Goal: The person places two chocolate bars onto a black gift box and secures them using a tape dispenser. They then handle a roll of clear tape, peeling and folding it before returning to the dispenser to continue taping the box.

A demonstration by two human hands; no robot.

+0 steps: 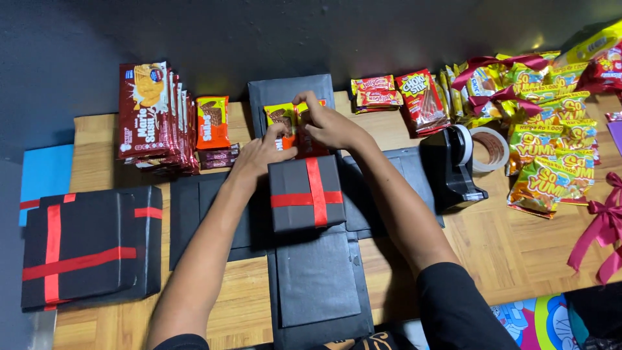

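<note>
Gripping snack packets | both hands: left, right | black box hides packets' lower ends

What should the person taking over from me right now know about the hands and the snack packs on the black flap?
Left hand: fingers on the orange-yellow snack packs on the far flap of the unfolded black box.
Right hand: fingertips pressing the same packs from above.
A small black box with a red ribbon cross sits at the centre.
Done: a few packs lie on the far flap. The other flaps are bare.
Nearby: red biscuit packs at left, tape dispenser at right.
</note>
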